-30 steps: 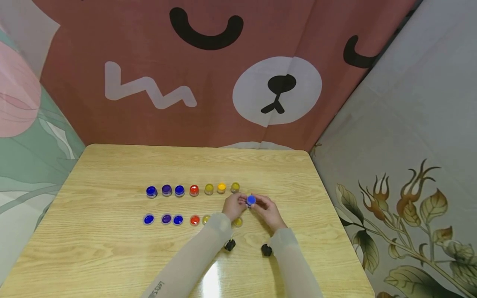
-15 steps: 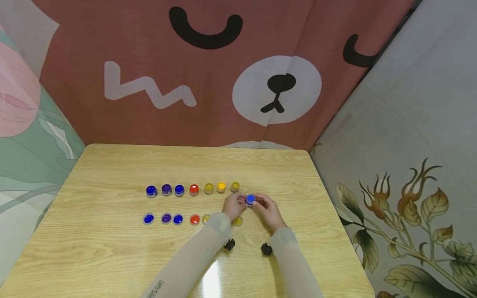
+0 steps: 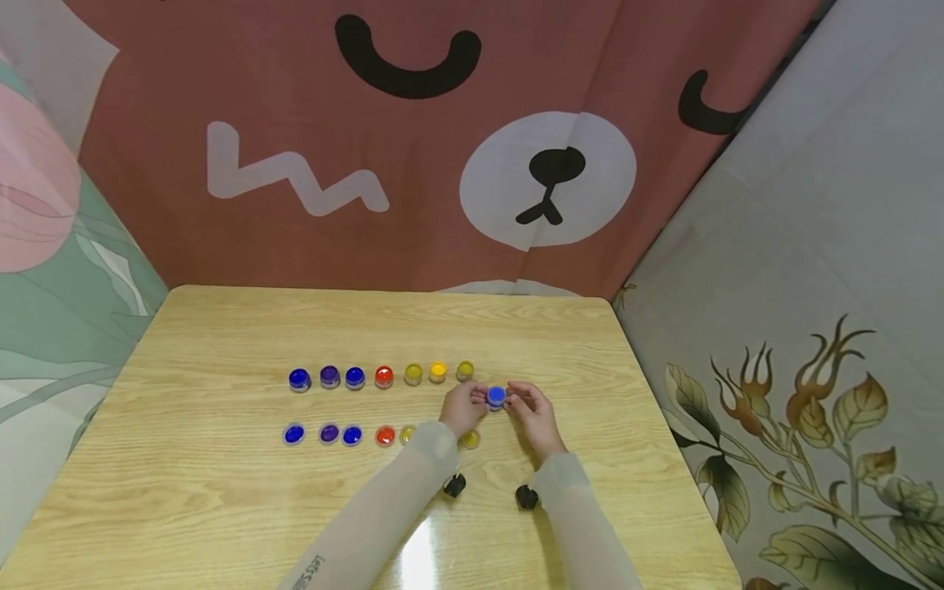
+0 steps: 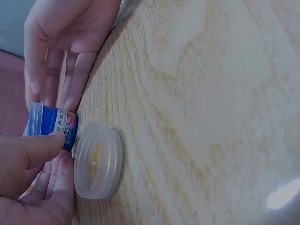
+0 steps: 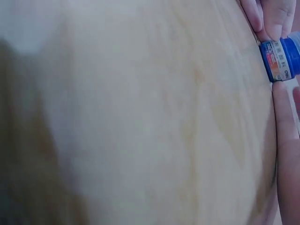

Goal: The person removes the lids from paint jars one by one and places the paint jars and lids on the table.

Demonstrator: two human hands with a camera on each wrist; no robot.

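Observation:
A small blue paint jar (image 3: 496, 397) with a clear ribbed lid (image 4: 35, 119) stands upright at the right end of the rows. My left hand (image 3: 463, 408) holds it, thumb laid across the printed label in the left wrist view. My right hand (image 3: 537, 418) is on the jar's other side. Its fingers reach down behind the jar, and its thumb is raised off the lid, as the left wrist view shows. In the right wrist view the jar (image 5: 281, 58) sits at the edge of the frame, between both hands. A loose clear lid (image 4: 98, 161) with yellow inside lies near my left hand.
Several paint jars in blue, purple, red and yellow, such as the red jar (image 3: 384, 377), form a row behind my hands. Nearer me lies a row of lids, including a red lid (image 3: 386, 435); my left sleeve (image 3: 398, 492) covers part of it. A patterned curtain (image 3: 413, 246) hangs behind the table.
My right thumb and fingers have loosened from the blue jar's lid and drawn slightly right. My left hand and the jar have stayed nearly in place.

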